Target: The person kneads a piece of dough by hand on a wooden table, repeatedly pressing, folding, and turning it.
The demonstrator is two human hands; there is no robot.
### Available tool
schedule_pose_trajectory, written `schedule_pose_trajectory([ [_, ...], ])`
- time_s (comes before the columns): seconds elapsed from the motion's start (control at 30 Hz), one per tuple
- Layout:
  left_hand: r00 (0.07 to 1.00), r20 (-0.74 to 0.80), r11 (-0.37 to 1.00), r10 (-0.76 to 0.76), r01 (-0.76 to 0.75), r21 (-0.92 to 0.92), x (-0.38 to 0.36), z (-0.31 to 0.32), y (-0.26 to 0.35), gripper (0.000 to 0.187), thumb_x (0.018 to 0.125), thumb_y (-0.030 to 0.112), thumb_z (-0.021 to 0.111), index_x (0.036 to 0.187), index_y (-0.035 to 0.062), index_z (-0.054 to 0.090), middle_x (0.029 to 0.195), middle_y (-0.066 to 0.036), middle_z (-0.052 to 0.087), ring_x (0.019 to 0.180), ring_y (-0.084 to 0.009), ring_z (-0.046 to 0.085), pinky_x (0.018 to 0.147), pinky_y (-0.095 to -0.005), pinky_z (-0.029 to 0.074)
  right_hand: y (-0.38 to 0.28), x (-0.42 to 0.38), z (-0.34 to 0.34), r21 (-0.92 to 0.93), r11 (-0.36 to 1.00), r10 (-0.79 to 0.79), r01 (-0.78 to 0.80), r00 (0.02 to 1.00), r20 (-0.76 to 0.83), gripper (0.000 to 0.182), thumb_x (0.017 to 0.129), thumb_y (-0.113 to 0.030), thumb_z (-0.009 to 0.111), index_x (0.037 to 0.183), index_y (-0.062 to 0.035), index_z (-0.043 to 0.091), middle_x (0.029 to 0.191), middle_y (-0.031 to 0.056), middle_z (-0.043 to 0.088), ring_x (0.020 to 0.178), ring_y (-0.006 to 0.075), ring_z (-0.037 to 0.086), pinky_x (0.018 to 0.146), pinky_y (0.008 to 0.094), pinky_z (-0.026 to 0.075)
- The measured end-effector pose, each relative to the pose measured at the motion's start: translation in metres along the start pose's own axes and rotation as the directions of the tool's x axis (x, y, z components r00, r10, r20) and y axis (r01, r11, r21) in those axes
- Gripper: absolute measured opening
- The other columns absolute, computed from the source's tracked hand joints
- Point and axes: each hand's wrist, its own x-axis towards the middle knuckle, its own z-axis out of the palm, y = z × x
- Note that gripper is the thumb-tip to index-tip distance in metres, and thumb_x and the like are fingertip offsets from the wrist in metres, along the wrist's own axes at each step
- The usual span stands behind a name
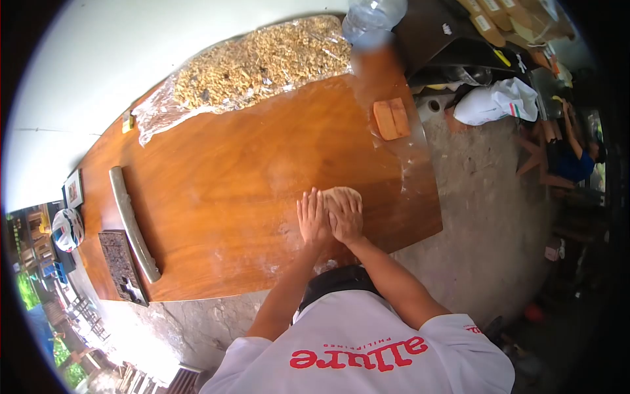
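Note:
A round, pale, flat piece that looks like dough (pixel 352 192) lies on the wooden table (pixel 230 171) near its front edge. My right hand (pixel 346 214) rests flat on it with the fingers stretched out. Close beside, my left hand (pixel 314 217) lies palm down, fingers extended, at the left edge of the piece. The two hands nearly touch at the thumbs. Neither hand grips anything. What lies beneath the palms is hidden.
Wrapped golden-brown pieces (pixel 262 62) lie along the back, beside a clear water container (pixel 374 20). A wooden block (pixel 391 119) sits right; a long roll (pixel 134 223) and dark carved board (pixel 123 266) lie left. Another person (pixel 575 164) is far right.

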Motion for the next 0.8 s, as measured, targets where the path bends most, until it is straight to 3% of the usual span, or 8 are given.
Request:
schedule_pose_trajectory([
  [0.43,0.949,-0.136,0.958,-0.286,0.281,-0.051,0.223,0.016,-0.006,0.052,0.106,0.039,0.034,0.147,0.0124,0.05,0.155,-0.013,0.044,0.148,-0.0341,0.032,0.123,-0.048,0.019,0.082,0.232,0.032,0.019,0.993,0.119,-0.118,0.991,-0.068,0.038,0.098,-0.033,0.048,0.128,-0.0149,0.064,0.143,0.0121,0.053,0.137,0.031,0.043,0.114,0.0556,0.028],
  [0.5,0.969,-0.003,0.954,-0.248,0.244,-0.173,0.212,0.016,-0.007,0.053,0.107,0.042,0.034,0.143,0.0094,0.055,0.153,-0.015,0.045,0.148,-0.0363,0.031,0.123,-0.0467,0.02,0.101,0.247,0.03,0.174,0.981,0.058,-0.083,0.987,0.147,0.032,0.096,-0.028,0.056,0.117,-0.0094,0.069,0.136,0.0135,0.06,0.132,0.0297,0.05,0.114,0.05,0.033],
  [0.57,0.991,-0.024,0.98,-0.133,0.128,-0.153,0.189,0.001,0.003,0.057,0.103,0.048,0.043,0.135,0.0047,0.06,0.151,-0.019,0.046,0.137,-0.0398,0.046,0.113,-0.05,0.037,0.151,0.253,0.046,0.526,0.845,-0.125,0.096,0.992,0.02,0.025,0.093,-0.021,0.061,0.11,-0.0064,0.072,0.128,0.0115,0.066,0.13,0.0293,0.053,0.114,0.0441,0.036],
  [0.63,0.871,0.313,0.924,-0.38,0.375,0.078,0.159,-0.037,0.034,0.063,0.096,0.057,0.054,0.125,0.0023,0.065,0.135,-0.025,0.059,0.119,-0.043,0.06,0.097,-0.0523,0.049,0.15,0.245,0.026,0.842,0.379,0.292,-0.384,0.913,0.285,0.021,0.096,-0.019,0.059,0.109,-0.0092,0.073,0.125,0.0099,0.069,0.127,0.029,0.057,0.111,0.0401,0.04],
  [0.7,0.8,0.355,0.869,-0.484,0.486,0.089,0.126,-0.036,0.033,0.066,0.092,0.06,0.058,0.121,0.0019,0.066,0.124,-0.027,0.063,0.111,-0.0435,0.063,0.092,-0.0522,0.05,0.141,0.216,0.031,0.782,0.488,0.258,-0.387,0.92,0.295,0.021,0.1,-0.02,0.057,0.108,-0.0111,0.073,0.125,0.0079,0.069,0.123,0.0313,0.059,0.108,0.0389,0.044],
  [0.73,0.725,0.391,0.806,-0.567,0.586,0.082,0.116,-0.03,0.031,0.069,0.088,0.063,0.062,0.118,0.0015,0.067,0.114,-0.029,0.068,0.104,-0.044,0.066,0.087,-0.0521,0.052,0.129,0.198,0.035,0.533,0.84,0.078,-0.106,0.994,0.074,0.02,0.1,-0.02,0.057,0.109,-0.0098,0.072,0.123,0.0088,0.07,0.119,0.0323,0.062,0.105,0.0382,0.047],
  [0.77,0.728,0.369,0.787,-0.577,0.617,0.013,0.093,-0.018,0.026,0.065,0.089,0.062,0.062,0.112,0.001,0.067,0.106,-0.029,0.069,0.104,-0.0452,0.066,0.088,-0.0507,0.051,0.117,0.185,0.035,0.128,0.974,-0.18,0.186,0.982,-0.062,0.02,0.1,-0.019,0.057,0.109,-0.0084,0.072,0.121,0.0097,0.07,0.116,0.0332,0.064,0.102,0.0375,0.05],
  [0.8,0.728,0.356,0.764,-0.585,0.642,-0.058,0.076,-0.017,0.026,0.065,0.089,0.061,0.062,0.114,0.0009,0.067,0.107,-0.028,0.07,0.104,-0.0453,0.065,0.088,-0.0505,0.051,0.1,0.177,0.026,0.127,0.973,-0.184,0.193,0.98,-0.078,0.02,0.1,-0.019,0.057,0.109,-0.0084,0.072,0.121,0.0097,0.07,0.116,0.0332,0.064,0.102,0.0375,0.05],
])
